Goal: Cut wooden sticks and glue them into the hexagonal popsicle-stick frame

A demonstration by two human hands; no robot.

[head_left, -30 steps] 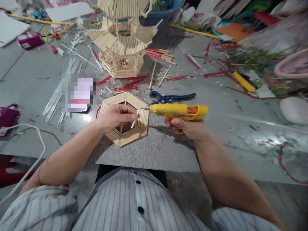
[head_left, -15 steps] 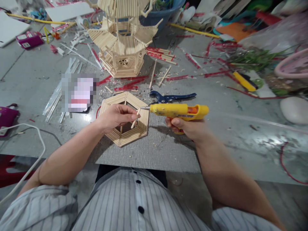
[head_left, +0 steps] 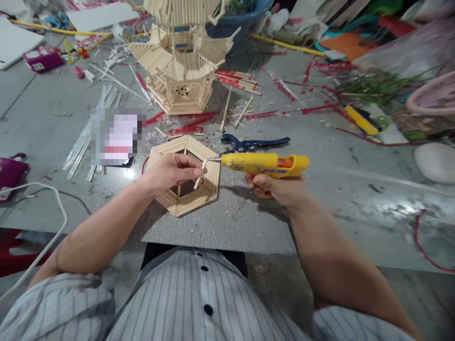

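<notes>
Between thumb and fingers, my left hand [head_left: 175, 173] pinches a short wooden stick [head_left: 199, 175], tilted, above a hexagonal frame of wooden sticks [head_left: 211, 182]. That frame lies flat on the table and has crossing sticks over its open middle, partly hidden by the hand. My right hand [head_left: 272, 186] is closed round the handle of a yellow glue gun [head_left: 254, 163]. The gun's metal nozzle points left and meets or nearly meets the top end of the stick. Just behind the gun lie blue-handled pliers [head_left: 261, 142].
A tiered stick pagoda [head_left: 183, 71] stands at the back centre. Left of the frame are a blurred phone [head_left: 121, 139] and clear glue sticks [head_left: 83, 135]. Red wrapper scraps and loose sticks [head_left: 243, 112] litter the table. A yellow cutter [head_left: 360, 120] lies right, near a white round object [head_left: 435, 162].
Almost nothing differs. Both hands keep their places, with the nozzle still at the stick's upper end; the glue gun has shifted only very slightly.
</notes>
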